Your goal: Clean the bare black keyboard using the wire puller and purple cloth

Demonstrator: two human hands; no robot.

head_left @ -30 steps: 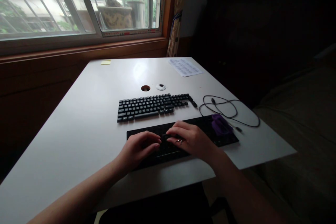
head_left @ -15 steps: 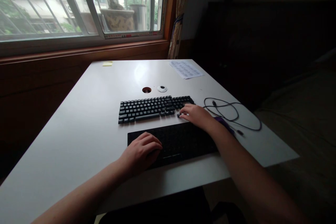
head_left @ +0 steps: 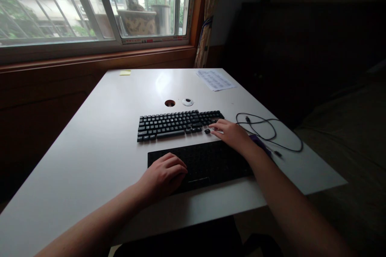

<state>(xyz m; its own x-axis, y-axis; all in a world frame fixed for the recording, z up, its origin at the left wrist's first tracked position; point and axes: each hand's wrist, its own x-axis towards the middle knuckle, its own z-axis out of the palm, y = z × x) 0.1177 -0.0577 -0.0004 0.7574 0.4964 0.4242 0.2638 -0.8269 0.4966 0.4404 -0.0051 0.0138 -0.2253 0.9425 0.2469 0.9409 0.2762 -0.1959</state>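
A dark keyboard (head_left: 217, 164) lies near the front of the white table, its surface too dark to make out in detail. My left hand (head_left: 167, 170) rests on its left part, fingers curled together and thumb mostly hidden; anything beneath them is out of sight. Beyond the keyboard, black keycaps (head_left: 169, 123) sit in rows in a keyboard layout. My right hand (head_left: 232, 132) reaches over the right end of these rows, thumb and forefinger slightly parted. Just left of its fingertips a single keycap (head_left: 207, 131) lies on the table, apart from the fingers.
A black cable (head_left: 273, 128) lies looped at the right, near a purple object (head_left: 259, 144) partly behind my forearm. Farther back are a cable hole (head_left: 169, 103), a round cover (head_left: 187, 102), printed sheets (head_left: 215, 79) and a yellow note (head_left: 125, 72). The table's right edge (head_left: 322, 160) slopes away.
My right hand has shifted slightly right, and the single keycap now shows clear of its fingertips. My left hand stays on the keyboard. The whole view has shifted a little.
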